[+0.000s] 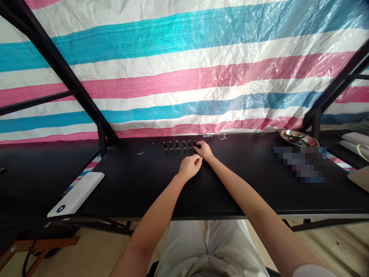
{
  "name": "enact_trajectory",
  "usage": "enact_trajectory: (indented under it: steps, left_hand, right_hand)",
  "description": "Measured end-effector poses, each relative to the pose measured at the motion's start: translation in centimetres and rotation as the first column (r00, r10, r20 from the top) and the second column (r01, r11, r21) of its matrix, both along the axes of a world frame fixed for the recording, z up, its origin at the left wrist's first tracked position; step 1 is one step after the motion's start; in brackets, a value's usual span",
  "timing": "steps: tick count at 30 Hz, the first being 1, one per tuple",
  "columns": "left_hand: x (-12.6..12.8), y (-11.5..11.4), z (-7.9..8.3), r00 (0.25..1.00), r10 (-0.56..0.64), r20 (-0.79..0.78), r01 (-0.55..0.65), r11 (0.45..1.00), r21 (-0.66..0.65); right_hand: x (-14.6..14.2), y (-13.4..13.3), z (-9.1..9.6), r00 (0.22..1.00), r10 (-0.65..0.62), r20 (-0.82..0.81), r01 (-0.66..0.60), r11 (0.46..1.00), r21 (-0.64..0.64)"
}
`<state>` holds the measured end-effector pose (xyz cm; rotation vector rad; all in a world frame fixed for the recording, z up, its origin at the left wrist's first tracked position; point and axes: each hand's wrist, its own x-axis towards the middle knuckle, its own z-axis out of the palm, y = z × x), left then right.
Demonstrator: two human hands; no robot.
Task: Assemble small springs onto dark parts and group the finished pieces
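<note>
Several small black cylinders [177, 145] with pale ends form a row near the far side of the black table. At the right end of this row my right hand [204, 150] has its thumb and forefinger closed about the last black cylinder [195, 142]. Just nearer to me, my left hand [189, 167] is closed, its fingertips pinched together. Whatever they may hold is too small to make out. Behind my right hand lies a line of tiny white pieces [207, 135], with a thin branching white scrap [223, 136] beside it.
A white power bank [76, 194] with a cable lies at the table's left edge. Far right stands a shiny metal dish [299, 137], with a blurred-out patch in front. Another white scrap [140, 153] lies left of the row. Black frame bars and a striped tarp rise behind.
</note>
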<state>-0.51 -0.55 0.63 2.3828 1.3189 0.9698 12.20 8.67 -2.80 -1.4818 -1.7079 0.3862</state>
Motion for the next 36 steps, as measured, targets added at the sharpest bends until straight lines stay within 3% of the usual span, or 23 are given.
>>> enact_trajectory:
  steps: [9,15,19,24,27,30,33,36]
  left_hand:
    - [0.1,-0.1,0.1,1.000,0.004,0.017,-0.004,1.000,-0.012]
    - [0.0,0.1,0.2,0.997,0.023,0.073,-0.022,1.000,-0.021]
    - [-0.2,0.2,0.4,0.985,0.100,0.138,-0.098,0.995,-0.017]
    - [-0.4,0.2,1.0,0.943,0.161,0.291,-0.162,0.987,-0.023]
    - [-0.4,0.1,1.2,0.923,0.162,0.349,-0.170,0.985,-0.006]
    - [-0.4,0.0,1.2,0.913,0.156,0.376,-0.161,0.987,-0.017]
    - [-0.3,-0.1,1.2,0.900,0.116,0.420,-0.102,0.993,-0.056]
    - [-0.1,-0.1,1.4,0.850,0.039,0.525,0.042,0.989,-0.142]
  right_hand:
    - [0.5,-1.1,0.3,0.998,-0.015,-0.069,0.018,0.998,0.053]
    - [1.1,-2.5,0.8,0.984,0.064,-0.166,-0.050,0.995,0.088]
    - [1.4,-3.7,1.2,0.972,0.125,-0.197,-0.094,0.982,0.161]
    - [1.9,-5.7,2.4,0.981,0.190,0.021,-0.189,0.943,0.274]
    - [2.2,-7.2,3.8,0.949,0.214,0.231,-0.283,0.902,0.325]
    - [2.5,-8.4,4.9,0.911,0.236,0.339,-0.352,0.874,0.335]
    - [3.2,-8.9,5.4,0.895,0.231,0.382,-0.368,0.865,0.340]
    - [3.9,-9.0,5.3,0.899,0.213,0.383,-0.356,0.864,0.355]
